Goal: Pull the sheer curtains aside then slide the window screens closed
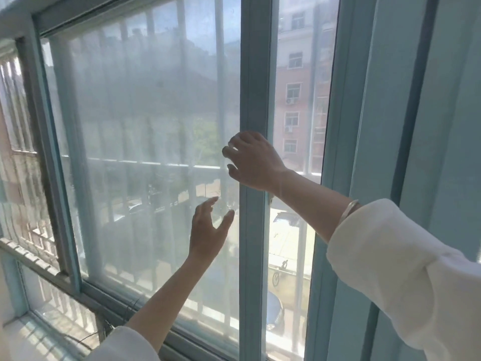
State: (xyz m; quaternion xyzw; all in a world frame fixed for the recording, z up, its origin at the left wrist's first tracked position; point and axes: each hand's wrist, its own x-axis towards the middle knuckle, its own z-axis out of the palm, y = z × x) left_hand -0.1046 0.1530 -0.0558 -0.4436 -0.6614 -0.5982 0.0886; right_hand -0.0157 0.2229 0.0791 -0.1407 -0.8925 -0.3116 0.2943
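A hazy window screen [145,131] fills the middle of the window. Its pale blue upright frame bar [255,74] stands at its right edge. My right hand [251,161] is wrapped around that bar at mid height, fingers curled over its left side. My left hand [209,230] hovers lower, fingers spread, palm toward the mesh just left of the bar; whether it touches the mesh I cannot tell. Right of the bar a narrow strip of window [299,105] shows the street sharply. No sheer curtain is visible over the window.
The window's right jamb [335,178] stands close beside the bar. Pale blue wall panels [416,126] fill the right side. Outside are security bars [221,100] and a brick building [294,82]. The sill [39,334] with a thin cable lies lower left.
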